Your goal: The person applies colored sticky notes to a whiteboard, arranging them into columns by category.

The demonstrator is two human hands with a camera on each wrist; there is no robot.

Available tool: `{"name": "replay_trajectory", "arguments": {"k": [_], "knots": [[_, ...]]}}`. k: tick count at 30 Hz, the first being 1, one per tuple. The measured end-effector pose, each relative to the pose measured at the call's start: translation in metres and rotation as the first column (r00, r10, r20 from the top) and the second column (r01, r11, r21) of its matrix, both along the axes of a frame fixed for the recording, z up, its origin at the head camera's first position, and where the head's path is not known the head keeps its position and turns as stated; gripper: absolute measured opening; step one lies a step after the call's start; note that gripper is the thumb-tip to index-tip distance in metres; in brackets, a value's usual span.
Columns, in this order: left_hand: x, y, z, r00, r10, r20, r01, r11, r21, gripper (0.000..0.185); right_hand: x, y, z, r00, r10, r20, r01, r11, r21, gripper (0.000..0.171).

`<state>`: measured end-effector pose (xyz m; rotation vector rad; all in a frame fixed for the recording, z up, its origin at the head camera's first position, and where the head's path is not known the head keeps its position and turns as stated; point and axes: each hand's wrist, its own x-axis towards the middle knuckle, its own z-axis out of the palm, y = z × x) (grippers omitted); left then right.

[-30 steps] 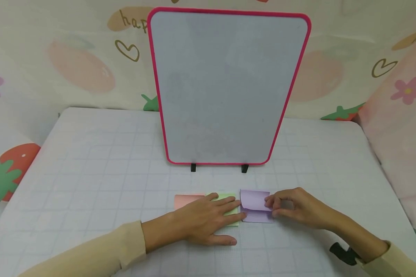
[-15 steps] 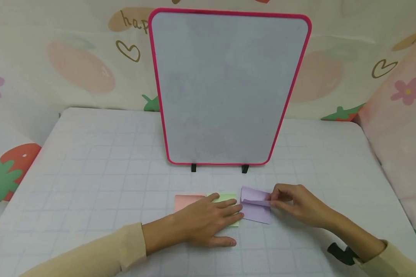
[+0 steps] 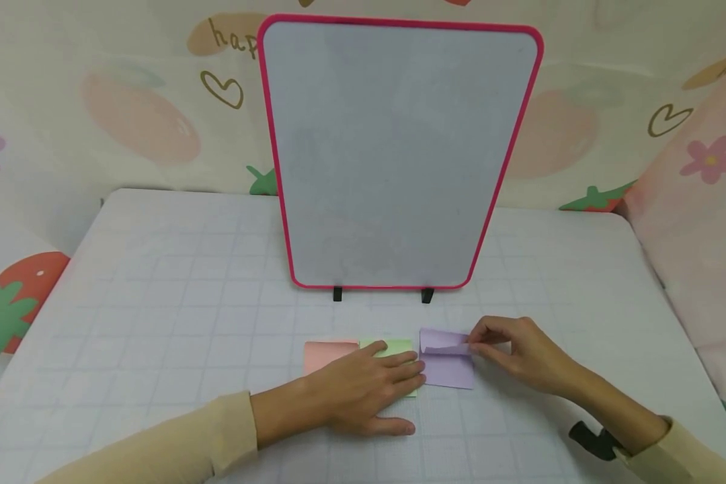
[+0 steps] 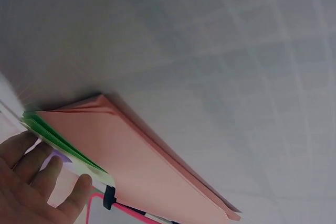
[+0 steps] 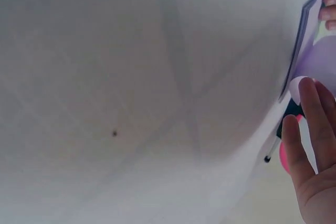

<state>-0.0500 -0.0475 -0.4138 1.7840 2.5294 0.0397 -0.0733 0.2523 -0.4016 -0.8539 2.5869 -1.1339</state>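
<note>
Low in the centre of the head view, the left hand is lying flat with fingers straight, pressing on the green pad and touching the left edge of the purple pad. Just right of it, the right hand is pinching the curled top sheet of the purple pad between thumb and fingertips, lifting it at the pad's upper edge. A pink pad is sitting just left of the green one, partly under the left hand. All three are lying in a row on the gridded table, below the pink-framed whiteboard standing upright at centre frame.
</note>
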Motion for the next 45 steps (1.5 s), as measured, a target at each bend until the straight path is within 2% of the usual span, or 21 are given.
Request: {"name": "replay_trajectory", "arguments": {"k": [8, 14, 27, 45], "knots": [[0.002, 0.001, 0.001, 1.0, 0.004, -0.008, -0.004, 1.0, -0.01, 0.066, -0.003, 0.001, 0.003, 1.0, -0.028, 0.015, 0.027, 0.999, 0.02, 0.015], [0.001, 0.0, 0.001, 1.0, 0.009, -0.011, -0.009, 1.0, -0.028, 0.065, -0.006, 0.001, 0.005, 0.998, -0.05, -0.042, 0.05, 0.999, 0.014, 0.02], [0.0, 0.001, 0.002, 0.999, 0.017, 0.043, -0.015, 0.999, -0.043, 0.067, -0.016, -0.001, 0.011, 0.984, -0.107, -0.145, 0.111, 0.994, 0.016, 0.019], [0.0, 0.001, 0.006, 0.999, 0.016, 0.033, -0.014, 0.999, -0.048, 0.067, -0.027, -0.003, 0.03, 0.973, -0.106, -0.205, 0.105, 0.994, -0.012, 0.018]]}}
